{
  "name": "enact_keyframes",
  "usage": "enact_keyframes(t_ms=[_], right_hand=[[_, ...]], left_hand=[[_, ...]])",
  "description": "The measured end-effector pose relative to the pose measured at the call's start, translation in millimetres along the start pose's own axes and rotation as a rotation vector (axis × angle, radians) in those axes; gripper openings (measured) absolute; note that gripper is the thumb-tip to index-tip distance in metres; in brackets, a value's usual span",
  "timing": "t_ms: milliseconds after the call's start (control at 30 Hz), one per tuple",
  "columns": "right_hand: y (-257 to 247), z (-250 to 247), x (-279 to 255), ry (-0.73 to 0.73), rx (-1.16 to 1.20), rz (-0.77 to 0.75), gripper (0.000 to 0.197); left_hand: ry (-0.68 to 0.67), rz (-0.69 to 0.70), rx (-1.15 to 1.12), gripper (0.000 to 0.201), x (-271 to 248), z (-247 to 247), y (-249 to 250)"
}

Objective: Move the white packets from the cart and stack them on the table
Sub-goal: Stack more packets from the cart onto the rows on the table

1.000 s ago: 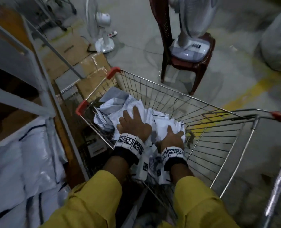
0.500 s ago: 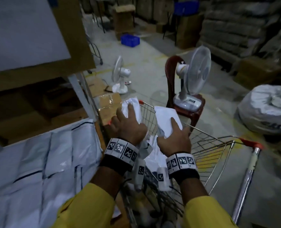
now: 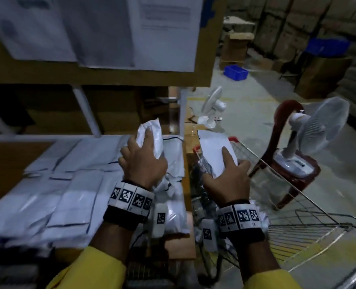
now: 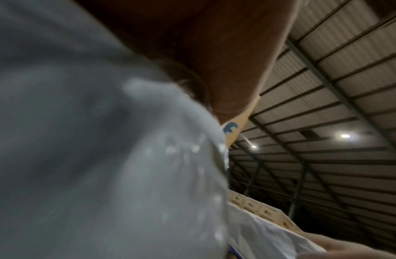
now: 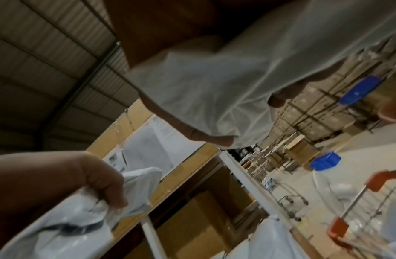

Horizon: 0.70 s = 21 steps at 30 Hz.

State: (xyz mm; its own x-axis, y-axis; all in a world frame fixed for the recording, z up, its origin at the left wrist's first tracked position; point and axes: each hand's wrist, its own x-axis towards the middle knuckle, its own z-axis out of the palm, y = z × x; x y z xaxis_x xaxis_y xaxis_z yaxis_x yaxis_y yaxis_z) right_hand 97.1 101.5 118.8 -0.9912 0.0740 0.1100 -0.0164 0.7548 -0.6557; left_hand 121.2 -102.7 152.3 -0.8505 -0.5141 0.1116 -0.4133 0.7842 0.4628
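Note:
My left hand grips a crumpled white packet above the right end of the table. That packet fills the left wrist view as a blur. My right hand holds a flatter white packet over the near corner of the wire cart. In the right wrist view its fingers curl under this packet, and the left hand shows lower left. Several white packets lie stacked on the table. More packets sit in the cart under my right wrist.
A board with pinned papers hangs over the table on white posts. A fan stands on a red chair beyond the cart, and a smaller fan on the floor. A blue crate and stacked cartons lie further back.
Both hands have come up out of the cart, each with a white packet, and moved left toward the table. My view has swung up from the cart to the table.

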Motion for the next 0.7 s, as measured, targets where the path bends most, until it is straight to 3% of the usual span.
enact_keyframes(t_ms=[333,533,700], right_hand=[[-21,50,-77,-0.13,0.033,-0.105,0.091],[-33,79,-79,-0.249,-0.013,0.008,0.09],[-23,115,-78,-0.32,-0.161,0.127,0.089]], left_hand=[[0.063,-0.293,-0.002,0.084,-69,-61,-133],[0.072,-0.302,-0.055,0.08,-72,-73,-176],[0.0,-0.222,-0.083,0.079,-51,-61,-182]])
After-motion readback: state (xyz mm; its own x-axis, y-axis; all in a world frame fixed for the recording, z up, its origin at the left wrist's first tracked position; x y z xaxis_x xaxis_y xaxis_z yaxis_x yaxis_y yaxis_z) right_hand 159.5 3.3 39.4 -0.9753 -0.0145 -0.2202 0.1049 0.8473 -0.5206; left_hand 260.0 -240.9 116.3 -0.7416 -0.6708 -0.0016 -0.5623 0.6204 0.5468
